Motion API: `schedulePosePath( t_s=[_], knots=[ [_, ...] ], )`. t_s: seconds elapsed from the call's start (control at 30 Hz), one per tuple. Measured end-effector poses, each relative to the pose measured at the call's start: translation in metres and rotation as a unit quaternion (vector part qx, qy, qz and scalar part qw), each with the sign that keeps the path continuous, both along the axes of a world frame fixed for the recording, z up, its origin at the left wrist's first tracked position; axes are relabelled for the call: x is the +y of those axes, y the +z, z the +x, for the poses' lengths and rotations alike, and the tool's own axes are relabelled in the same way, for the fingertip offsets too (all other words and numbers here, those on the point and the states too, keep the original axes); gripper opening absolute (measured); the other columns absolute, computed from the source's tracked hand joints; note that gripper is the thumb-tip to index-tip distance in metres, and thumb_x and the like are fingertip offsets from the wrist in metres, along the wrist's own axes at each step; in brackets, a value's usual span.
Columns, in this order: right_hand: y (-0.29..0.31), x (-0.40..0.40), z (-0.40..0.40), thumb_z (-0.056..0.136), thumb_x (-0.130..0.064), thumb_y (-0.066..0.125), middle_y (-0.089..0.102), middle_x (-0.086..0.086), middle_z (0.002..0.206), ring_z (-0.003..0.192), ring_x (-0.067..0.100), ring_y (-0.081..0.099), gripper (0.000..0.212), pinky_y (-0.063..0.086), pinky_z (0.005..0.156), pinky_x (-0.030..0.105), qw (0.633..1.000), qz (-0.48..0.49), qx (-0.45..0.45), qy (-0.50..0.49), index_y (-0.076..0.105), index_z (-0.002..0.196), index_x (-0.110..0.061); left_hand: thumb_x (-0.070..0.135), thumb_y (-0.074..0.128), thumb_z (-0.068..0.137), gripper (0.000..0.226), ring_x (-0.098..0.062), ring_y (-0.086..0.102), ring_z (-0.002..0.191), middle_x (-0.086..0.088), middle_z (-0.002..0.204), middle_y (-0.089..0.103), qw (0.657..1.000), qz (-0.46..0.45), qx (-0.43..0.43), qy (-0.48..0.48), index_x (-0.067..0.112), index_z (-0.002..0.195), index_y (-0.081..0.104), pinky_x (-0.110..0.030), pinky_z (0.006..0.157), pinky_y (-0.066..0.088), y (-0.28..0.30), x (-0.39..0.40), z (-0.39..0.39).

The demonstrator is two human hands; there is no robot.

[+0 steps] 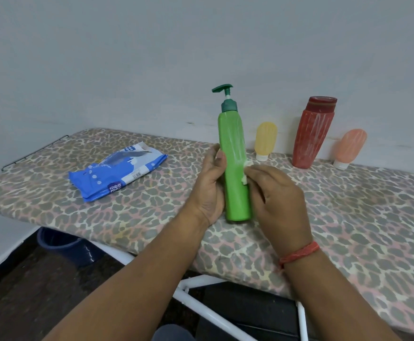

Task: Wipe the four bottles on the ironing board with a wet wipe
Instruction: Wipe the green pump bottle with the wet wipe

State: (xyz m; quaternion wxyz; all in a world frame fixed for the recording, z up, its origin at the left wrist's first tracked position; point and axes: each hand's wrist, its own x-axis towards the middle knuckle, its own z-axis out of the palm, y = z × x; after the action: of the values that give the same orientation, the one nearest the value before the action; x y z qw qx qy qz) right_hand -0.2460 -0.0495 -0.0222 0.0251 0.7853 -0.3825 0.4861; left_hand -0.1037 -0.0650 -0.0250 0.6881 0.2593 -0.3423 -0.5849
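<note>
A tall green pump bottle (233, 153) with a dark green pump stands tilted above the ironing board (152, 212). My left hand (209, 185) grips its lower body from the left. My right hand (277, 200) pinches a crumpled white wet wipe (246, 172) against the bottle's right side. White streaks show on the green bottle. Against the wall stand a small yellow bottle (265, 140), a tall red bottle (313, 134) and a small peach bottle (349, 147), the two small ones on their white caps.
A blue and white wet wipe pack (117, 169) lies on the board's left part. The board has a leopard-print cover and white metal legs (201, 299). A dark blue bucket (63, 244) sits on the floor below left. A pale wall (152, 57) is behind.
</note>
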Motion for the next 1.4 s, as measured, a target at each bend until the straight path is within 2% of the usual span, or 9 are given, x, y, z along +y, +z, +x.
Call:
schedulePosePath(
  t_s=[0.1, 0.23, 0.4, 0.5, 0.7, 0.83, 1.0, 1.2, 1.4],
  knots=[
    [-0.001, 0.006, 0.005, 0.092, -0.007, 0.061, 0.070, 0.009, 0.117, 0.107, 0.023, 0.062, 0.024, 0.047, 0.100, 0.032, 0.993, -0.052, 0.065, 0.081, 0.072, 0.112, -0.004, 0.031, 0.053, 0.093, 0.057, -0.023, 0.061, 0.102, -0.011, 0.114, 0.063, 1.000, -0.004, 0.010, -0.007, 0.010, 0.145, 0.041, -0.038, 0.096, 0.051, -0.001, 0.000, 0.001],
    [0.000, -0.003, 0.001, 0.090, -0.002, 0.064, 0.070, 0.011, 0.118, 0.108, 0.025, 0.064, 0.026, 0.048, 0.101, 0.033, 1.000, -0.002, 0.003, -0.002, 0.071, 0.115, -0.004, 0.028, 0.053, 0.093, 0.057, -0.022, 0.063, 0.100, -0.010, 0.112, 0.065, 1.000, -0.012, -0.003, 0.000, 0.011, 0.146, 0.038, -0.039, 0.095, 0.052, 0.000, -0.002, -0.001],
    [0.000, -0.003, 0.011, 0.094, -0.005, 0.056, 0.062, 0.012, 0.132, 0.123, 0.027, 0.056, 0.033, 0.042, 0.109, 0.039, 0.992, -0.051, 0.077, 0.087, 0.065, 0.125, -0.002, 0.020, 0.041, 0.105, 0.046, -0.023, 0.063, 0.115, -0.013, 0.124, 0.064, 1.000, -0.013, 0.012, -0.015, 0.017, 0.150, 0.035, -0.036, 0.102, 0.051, -0.003, -0.002, 0.001],
    [0.001, -0.008, 0.012, 0.096, -0.007, 0.050, 0.058, 0.012, 0.138, 0.126, 0.028, 0.054, 0.036, 0.042, 0.109, 0.041, 0.997, -0.019, 0.052, 0.055, 0.061, 0.131, -0.002, 0.022, 0.047, 0.101, 0.054, -0.024, 0.065, 0.114, -0.012, 0.120, 0.069, 1.000, -0.015, 0.014, -0.018, 0.018, 0.152, 0.032, -0.037, 0.099, 0.053, -0.001, -0.002, 0.000],
    [0.000, 0.005, 0.011, 0.096, -0.013, 0.049, 0.065, 0.012, 0.126, 0.117, 0.027, 0.057, 0.034, 0.045, 0.105, 0.036, 0.992, -0.038, 0.087, 0.081, 0.067, 0.122, -0.002, 0.024, 0.044, 0.104, 0.049, -0.019, 0.065, 0.108, -0.009, 0.124, 0.064, 1.000, 0.000, 0.011, 0.004, 0.021, 0.152, 0.034, -0.033, 0.098, 0.053, -0.003, -0.003, 0.002],
    [-0.002, -0.007, 0.006, 0.092, 0.000, 0.058, 0.064, 0.016, 0.124, 0.113, 0.030, 0.060, 0.032, 0.050, 0.100, 0.045, 0.999, 0.034, 0.019, -0.007, 0.065, 0.123, 0.000, 0.026, 0.051, 0.099, 0.056, -0.022, 0.064, 0.105, -0.009, 0.119, 0.066, 1.000, 0.003, -0.002, 0.013, 0.019, 0.152, 0.033, -0.038, 0.091, 0.055, -0.002, -0.003, 0.001],
    [-0.001, 0.000, 0.002, 0.090, -0.003, 0.061, 0.068, 0.011, 0.117, 0.107, 0.023, 0.061, 0.026, 0.046, 0.099, 0.030, 0.997, -0.017, 0.035, 0.062, 0.071, 0.114, -0.003, 0.027, 0.047, 0.101, 0.052, -0.021, 0.063, 0.102, -0.010, 0.121, 0.063, 1.000, 0.002, -0.014, 0.015, 0.016, 0.150, 0.034, -0.038, 0.093, 0.054, -0.003, -0.001, 0.004],
    [-0.002, 0.000, -0.002, 0.087, 0.004, 0.063, 0.068, 0.008, 0.102, 0.093, 0.019, 0.063, 0.018, 0.050, 0.088, 0.026, 0.999, 0.029, -0.006, 0.023, 0.071, 0.102, -0.003, 0.033, 0.045, 0.102, 0.051, -0.023, 0.063, 0.101, -0.013, 0.118, 0.063, 0.999, 0.013, -0.036, 0.022, 0.010, 0.147, 0.039, -0.040, 0.091, 0.054, -0.004, 0.000, 0.004],
    [0.001, -0.005, 0.007, 0.091, 0.001, 0.058, 0.065, 0.014, 0.121, 0.111, 0.026, 0.060, 0.030, 0.049, 0.101, 0.038, 1.000, 0.029, -0.005, 0.009, 0.067, 0.119, 0.000, 0.043, 0.047, 0.096, 0.063, -0.037, 0.055, 0.116, -0.032, 0.142, 0.047, 0.999, 0.046, -0.024, 0.014, 0.003, 0.145, 0.040, -0.049, 0.096, 0.051, -0.001, 0.001, 0.003]
  ],
)
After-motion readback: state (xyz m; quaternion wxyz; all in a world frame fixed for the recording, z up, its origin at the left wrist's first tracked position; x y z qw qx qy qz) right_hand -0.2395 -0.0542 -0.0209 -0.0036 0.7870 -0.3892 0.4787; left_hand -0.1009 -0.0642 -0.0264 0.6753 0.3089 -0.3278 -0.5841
